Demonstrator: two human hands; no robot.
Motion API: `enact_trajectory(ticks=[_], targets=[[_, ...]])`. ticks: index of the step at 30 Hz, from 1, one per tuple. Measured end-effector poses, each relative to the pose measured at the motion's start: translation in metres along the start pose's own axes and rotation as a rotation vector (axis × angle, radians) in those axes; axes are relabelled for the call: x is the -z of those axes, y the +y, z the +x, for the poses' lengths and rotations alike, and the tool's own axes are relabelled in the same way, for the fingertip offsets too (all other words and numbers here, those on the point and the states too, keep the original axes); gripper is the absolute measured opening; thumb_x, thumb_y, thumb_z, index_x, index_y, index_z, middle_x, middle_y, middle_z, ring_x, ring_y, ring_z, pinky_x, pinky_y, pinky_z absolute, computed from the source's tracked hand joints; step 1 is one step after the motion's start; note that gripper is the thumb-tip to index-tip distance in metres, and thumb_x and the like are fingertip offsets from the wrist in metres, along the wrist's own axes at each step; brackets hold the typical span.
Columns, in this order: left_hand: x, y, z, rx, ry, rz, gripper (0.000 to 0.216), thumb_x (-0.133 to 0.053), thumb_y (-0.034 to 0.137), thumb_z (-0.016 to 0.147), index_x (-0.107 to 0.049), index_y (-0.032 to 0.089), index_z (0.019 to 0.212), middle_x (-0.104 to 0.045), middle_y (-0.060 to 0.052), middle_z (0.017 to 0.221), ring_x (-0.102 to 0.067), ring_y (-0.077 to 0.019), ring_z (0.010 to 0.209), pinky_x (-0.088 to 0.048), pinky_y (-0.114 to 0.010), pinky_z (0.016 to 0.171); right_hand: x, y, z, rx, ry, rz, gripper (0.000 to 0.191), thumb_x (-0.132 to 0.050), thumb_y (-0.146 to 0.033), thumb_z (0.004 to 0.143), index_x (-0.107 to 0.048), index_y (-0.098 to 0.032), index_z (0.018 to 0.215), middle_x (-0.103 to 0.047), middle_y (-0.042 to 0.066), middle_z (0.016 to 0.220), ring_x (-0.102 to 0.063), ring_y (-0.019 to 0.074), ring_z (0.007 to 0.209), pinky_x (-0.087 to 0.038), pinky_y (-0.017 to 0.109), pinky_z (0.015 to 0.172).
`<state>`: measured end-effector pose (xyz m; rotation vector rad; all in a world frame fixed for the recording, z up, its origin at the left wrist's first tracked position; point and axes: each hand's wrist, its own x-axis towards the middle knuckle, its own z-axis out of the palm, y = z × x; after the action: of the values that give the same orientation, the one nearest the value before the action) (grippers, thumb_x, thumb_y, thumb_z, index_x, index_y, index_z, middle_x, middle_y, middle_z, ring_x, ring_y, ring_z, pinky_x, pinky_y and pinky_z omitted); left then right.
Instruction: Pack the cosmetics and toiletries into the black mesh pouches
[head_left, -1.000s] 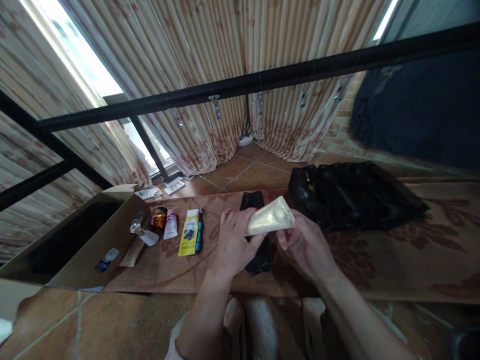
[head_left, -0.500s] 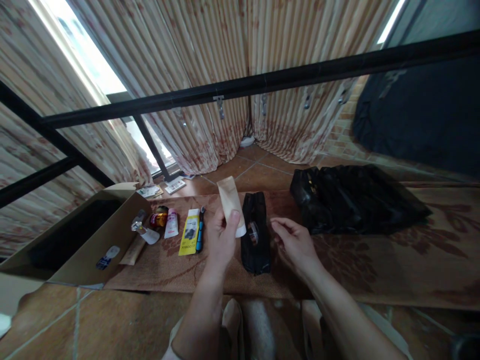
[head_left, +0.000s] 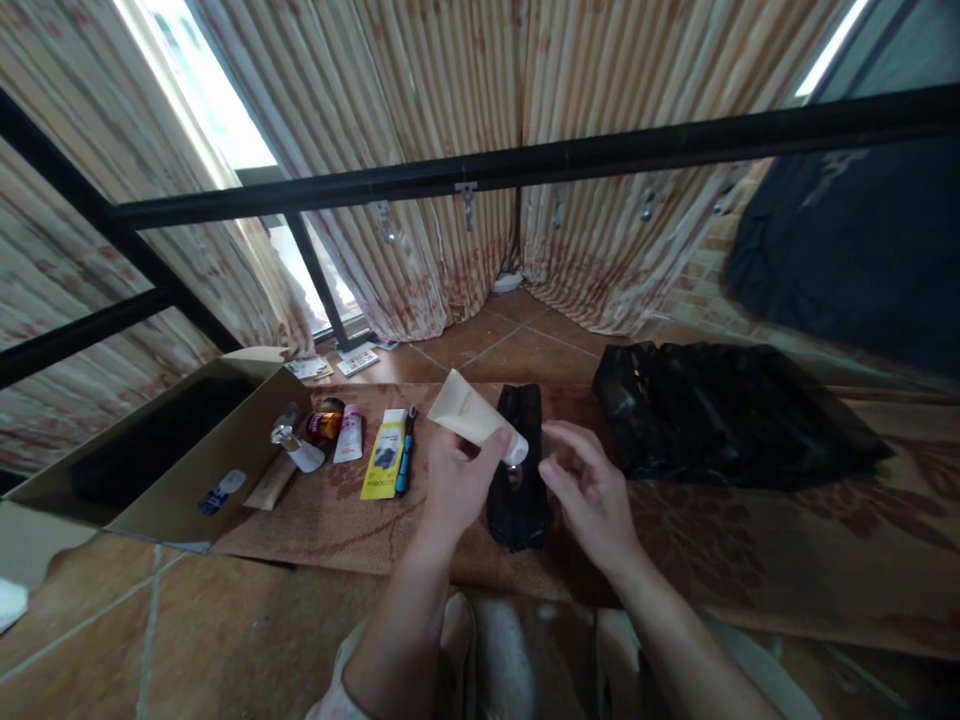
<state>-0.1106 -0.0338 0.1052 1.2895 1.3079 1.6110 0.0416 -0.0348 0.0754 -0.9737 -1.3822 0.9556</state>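
Observation:
A cream squeeze tube (head_left: pixel 471 412) with a white cap is gripped in my left hand (head_left: pixel 457 485), thumb across it near the cap. It is tilted, its cap end pointing right and down over a black mesh pouch (head_left: pixel 519 515). Something small and shiny shows in the pouch's opening, too unclear to name. My right hand (head_left: pixel 589 490) hovers at the pouch's right side, fingers curled with a gap between thumb and forefinger and nothing in them. Left of my hands lie a yellow toothpaste package (head_left: pixel 385 455), a blue and black toothbrush (head_left: pixel 406 452) and a pink and white tube (head_left: pixel 349 435).
At the left stands an open cardboard box (head_left: pixel 255 440). Beside it are a white pump bottle (head_left: pixel 304 452), an amber jar (head_left: pixel 327 418) and a brown tube (head_left: pixel 271 482). Several black bags (head_left: pixel 720 410) lie at right on the brown mat (head_left: pixel 322 530). A black rail (head_left: pixel 517 168) crosses ahead.
The tube in my left hand has turned from nearly upright to slanting, its cap now over the pouch. My right hand's fingers have parted from a pinch.

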Motion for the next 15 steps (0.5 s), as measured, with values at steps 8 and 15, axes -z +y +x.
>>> enact_trajectory(ticks=[8, 15], targets=[[0.003, -0.002, 0.002, 0.002, -0.045, 0.018, 0.017, -0.069, 0.032, 0.075, -0.066, 0.015, 0.073, -0.068, -0.003, 0.072, -0.061, -0.0157, 0.066, -0.047, -0.025, 0.064, -0.001, 0.004, -0.003, 0.083, -0.034, -0.139, 0.018, -0.067, -0.037, 0.081, -0.074, -0.03, 0.096, -0.052, 0.005, 0.126, -0.058, 0.0173, 0.09, -0.051, 0.032, 0.072], [0.003, -0.007, 0.004, -0.049, -0.067, -0.023, 0.02, -0.066, 0.035, 0.079, -0.068, 0.015, 0.079, -0.068, -0.004, 0.076, -0.061, -0.0167, 0.069, -0.047, -0.026, 0.066, 0.003, 0.01, 0.0, 0.094, 0.037, -0.267, 0.019, -0.063, -0.037, 0.083, -0.074, -0.026, 0.094, -0.057, 0.007, 0.12, -0.06, 0.019, 0.095, -0.049, 0.032, 0.076]])
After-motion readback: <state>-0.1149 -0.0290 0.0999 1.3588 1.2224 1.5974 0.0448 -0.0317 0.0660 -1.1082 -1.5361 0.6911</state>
